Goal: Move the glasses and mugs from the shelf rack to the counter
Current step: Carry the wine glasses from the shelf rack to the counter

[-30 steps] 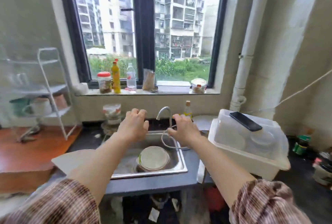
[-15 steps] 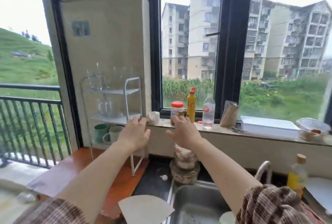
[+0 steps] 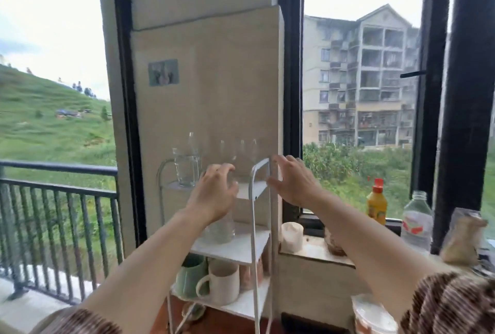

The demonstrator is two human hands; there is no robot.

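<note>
A white three-tier shelf rack [image 3: 253, 229] stands against the wall pillar. On its top shelf are a clear glass mug [image 3: 186, 170] and several blurred clear glasses [image 3: 242, 158]. Another clear glass [image 3: 220, 230] stands on the middle shelf. The bottom shelf holds a green mug [image 3: 187, 278], a white mug [image 3: 223, 282] and a pinkish mug [image 3: 249, 274]. My left hand [image 3: 214, 191] is raised in front of the top shelf, fingers loosely curved, holding nothing. To the right of the rack's upper right post, my right hand [image 3: 293, 181] has its fingers spread.
The rack stands on a reddish wooden counter [image 3: 222, 320]. To its right, the window sill carries a white cup [image 3: 292, 233], an orange bottle [image 3: 377, 205], a clear plastic bottle [image 3: 417, 220] and a bag [image 3: 463, 237]. A balcony railing [image 3: 53, 199] is at the left.
My view has swung left and up from the sink to the rack. Both hands have risen from sill height to the rack's top shelf.
</note>
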